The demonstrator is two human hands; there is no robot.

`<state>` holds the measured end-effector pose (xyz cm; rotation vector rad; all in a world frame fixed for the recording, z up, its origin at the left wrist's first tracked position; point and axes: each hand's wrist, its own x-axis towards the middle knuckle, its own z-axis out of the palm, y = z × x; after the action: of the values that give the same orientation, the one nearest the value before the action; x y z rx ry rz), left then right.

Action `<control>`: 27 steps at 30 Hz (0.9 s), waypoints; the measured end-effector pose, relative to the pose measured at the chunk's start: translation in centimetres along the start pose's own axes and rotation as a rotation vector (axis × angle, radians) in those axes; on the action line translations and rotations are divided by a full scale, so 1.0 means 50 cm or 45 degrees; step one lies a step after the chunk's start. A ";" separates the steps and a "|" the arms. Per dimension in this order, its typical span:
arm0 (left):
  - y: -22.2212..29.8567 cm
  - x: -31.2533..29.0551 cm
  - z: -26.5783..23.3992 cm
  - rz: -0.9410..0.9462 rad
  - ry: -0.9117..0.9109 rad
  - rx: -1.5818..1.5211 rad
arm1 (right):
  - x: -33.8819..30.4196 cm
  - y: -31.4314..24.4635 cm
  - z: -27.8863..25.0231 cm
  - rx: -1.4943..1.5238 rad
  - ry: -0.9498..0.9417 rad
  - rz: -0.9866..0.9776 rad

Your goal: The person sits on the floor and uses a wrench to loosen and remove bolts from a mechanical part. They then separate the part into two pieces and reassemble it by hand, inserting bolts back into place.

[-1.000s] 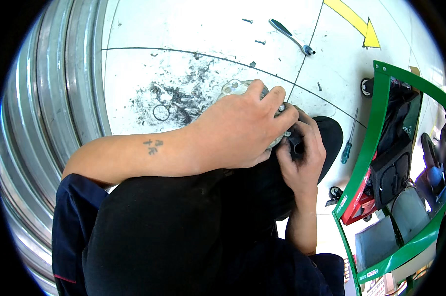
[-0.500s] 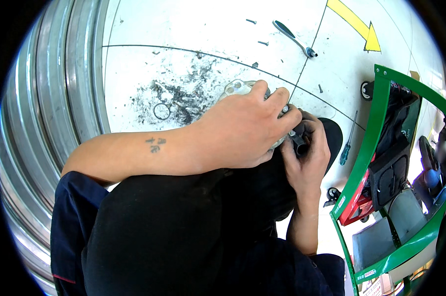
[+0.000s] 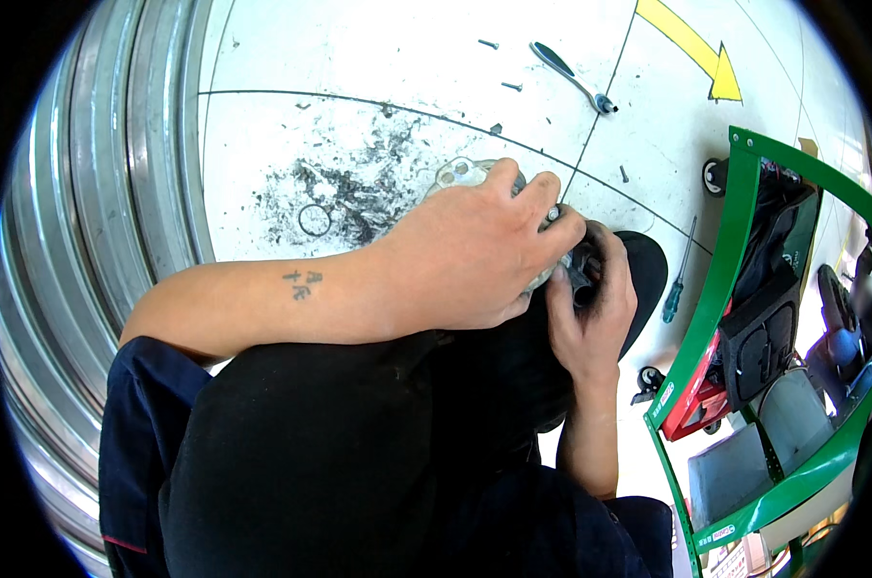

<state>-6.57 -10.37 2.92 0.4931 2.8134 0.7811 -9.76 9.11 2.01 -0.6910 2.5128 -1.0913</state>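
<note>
A cast metal part (image 3: 461,173), pale grey with a holed flange, is in both my hands over my dark-trousered knee. My left hand (image 3: 475,246) reaches across from the left and lies over the part from above, its fingers curled round it and covering most of it. Gripping the near right end is my right hand (image 3: 605,313), thumb on one side and fingers on the other. Between them shows a dark, pipe-like outlet (image 3: 579,287). A small bolt head (image 3: 554,213) peeks out beside my left fingers. The part's underside is hidden.
On the white tiled floor lie a ratchet (image 3: 573,77), loose bolts (image 3: 511,87), a screwdriver (image 3: 675,289) and a thin black ring (image 3: 315,220) amid black grime (image 3: 359,197). A green-framed wheeled cart (image 3: 744,202) stands at right; ribbed metal (image 3: 157,144) curves along the left.
My right hand has shifted slightly left and tightened in around the dark outlet. My left hand has barely moved on the part.
</note>
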 end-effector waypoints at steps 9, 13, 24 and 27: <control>0.000 0.002 -0.002 -0.001 -0.033 0.006 | -0.005 -0.005 0.009 0.028 0.082 0.067; 0.002 0.002 -0.003 0.005 -0.046 0.010 | 0.006 -0.006 -0.002 -0.017 0.010 -0.042; 0.001 0.002 -0.001 0.003 -0.018 -0.003 | 0.004 0.000 -0.002 -0.024 0.019 -0.070; -0.001 -0.001 0.000 0.009 0.001 -0.017 | 0.007 -0.006 -0.012 0.001 -0.048 -0.068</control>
<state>-6.56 -10.43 2.88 0.5011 2.8068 0.8012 -10.22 9.12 2.62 -0.7750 2.4751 -1.0872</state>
